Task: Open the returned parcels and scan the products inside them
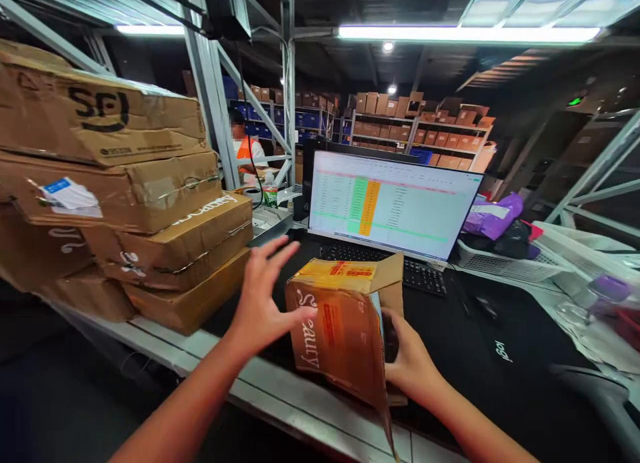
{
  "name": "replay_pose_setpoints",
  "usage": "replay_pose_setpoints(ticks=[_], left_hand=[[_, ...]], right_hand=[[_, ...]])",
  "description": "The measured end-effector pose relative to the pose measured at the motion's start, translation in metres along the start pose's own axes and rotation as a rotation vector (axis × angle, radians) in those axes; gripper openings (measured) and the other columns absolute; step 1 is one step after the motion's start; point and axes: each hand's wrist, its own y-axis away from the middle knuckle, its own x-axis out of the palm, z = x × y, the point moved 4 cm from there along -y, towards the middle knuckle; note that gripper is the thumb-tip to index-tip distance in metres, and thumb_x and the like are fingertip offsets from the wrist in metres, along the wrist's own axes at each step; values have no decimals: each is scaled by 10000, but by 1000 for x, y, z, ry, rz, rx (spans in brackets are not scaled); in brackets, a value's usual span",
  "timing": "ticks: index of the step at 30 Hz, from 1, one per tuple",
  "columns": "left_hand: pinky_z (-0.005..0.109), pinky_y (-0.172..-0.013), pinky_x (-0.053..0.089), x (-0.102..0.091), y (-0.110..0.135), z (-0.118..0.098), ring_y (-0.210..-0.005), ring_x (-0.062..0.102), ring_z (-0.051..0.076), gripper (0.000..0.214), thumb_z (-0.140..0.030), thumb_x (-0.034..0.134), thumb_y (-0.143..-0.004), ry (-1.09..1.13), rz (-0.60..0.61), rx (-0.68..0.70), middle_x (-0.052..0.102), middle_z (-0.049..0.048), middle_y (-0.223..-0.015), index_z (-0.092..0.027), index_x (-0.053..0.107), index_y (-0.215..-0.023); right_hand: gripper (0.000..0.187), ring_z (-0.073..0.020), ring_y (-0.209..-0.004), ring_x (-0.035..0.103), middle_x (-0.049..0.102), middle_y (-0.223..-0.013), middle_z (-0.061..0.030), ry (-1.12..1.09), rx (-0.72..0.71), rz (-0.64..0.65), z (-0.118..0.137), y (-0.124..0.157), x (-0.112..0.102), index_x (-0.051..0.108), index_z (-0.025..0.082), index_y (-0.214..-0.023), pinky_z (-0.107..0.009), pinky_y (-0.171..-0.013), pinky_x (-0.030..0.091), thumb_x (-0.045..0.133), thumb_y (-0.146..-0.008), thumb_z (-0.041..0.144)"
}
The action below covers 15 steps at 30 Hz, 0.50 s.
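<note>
- We stand at a black worktop (500, 329) in a dim warehouse lined with shelving.
- We count one monitor (395, 203) at 12 o'clock, one keyboard (425, 276) beneath it, and at least five stacked cartons (150, 183) at 9 o'clock.
- Our left hand (263, 303) is spread wide, its thumb touching the small box (345, 316) at centre.
- Our right hand (407, 359) grips the box's right side.

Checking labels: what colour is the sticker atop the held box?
Sticker: yellow with red print; head view.
</note>
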Motion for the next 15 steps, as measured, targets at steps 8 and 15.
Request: replay_pose_setpoints(ticks=[8, 15], left_hand=[[578, -1152, 352, 40, 64, 79, -1441, 361, 459, 1376, -927, 684, -476, 860, 590, -597, 401, 165, -1584, -274, 233, -1600], [523, -1087, 464, 46, 77, 66, -1299, 562, 407, 1128, -529, 869, -619, 782, 435, -810, 581, 136, -1445, -288, 297, -1561]], right_hand=[[474, -239, -802, 623, 699, -879, -68, -606, 184, 62, 11, 15, 2, 675, 212, -894, -427, -740, 582, 747, -694, 636], [461, -300, -953, 659, 736, -922, -89, -482, 294, -5, 0, 0, -6, 712, 174, -914, -431, -841, 561, 837, -615, 501]])
